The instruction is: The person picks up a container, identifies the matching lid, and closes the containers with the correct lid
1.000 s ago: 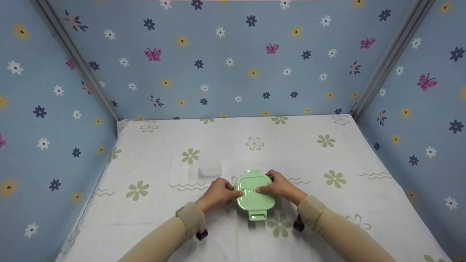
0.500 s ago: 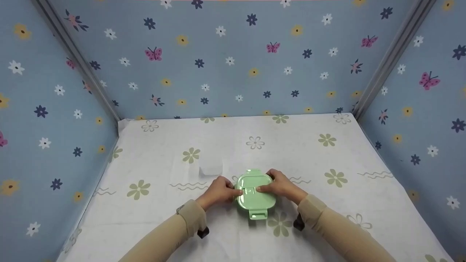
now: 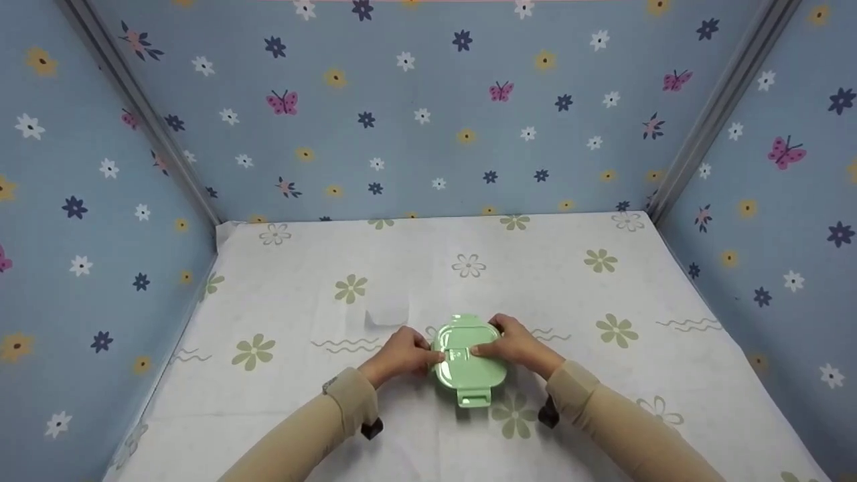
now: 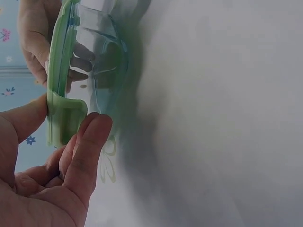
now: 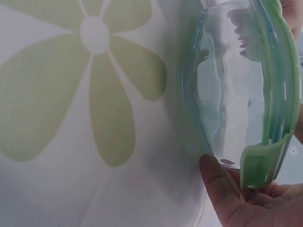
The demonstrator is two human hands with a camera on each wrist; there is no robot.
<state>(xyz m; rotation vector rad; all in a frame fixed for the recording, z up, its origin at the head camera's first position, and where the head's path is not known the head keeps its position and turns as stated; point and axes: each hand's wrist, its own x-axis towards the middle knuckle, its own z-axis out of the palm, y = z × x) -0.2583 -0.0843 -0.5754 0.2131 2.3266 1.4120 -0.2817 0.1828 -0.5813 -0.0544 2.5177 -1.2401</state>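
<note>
A glass food container with a light green lid (image 3: 469, 371) sits on the tablecloth in the head view, between both hands. Its clear body (image 4: 111, 61) shows below the lid in the left wrist view. My left hand (image 3: 400, 355) grips the left side, thumb on the lid's top and fingers at the hanging side latch (image 4: 66, 118). On the other side my right hand (image 3: 521, 345) holds it likewise, thumb on top, with fingers by the right latch (image 5: 259, 163). The near latch (image 3: 474, 398) sticks out toward me; a far tab (image 3: 464, 318) points to the back wall.
A white tablecloth (image 3: 281, 395) with green flowers covers the table. Behind the left hand lies a small pale, see-through piece (image 3: 387, 314) on the cloth. Patterned blue walls (image 3: 428, 147) close in the back and both sides.
</note>
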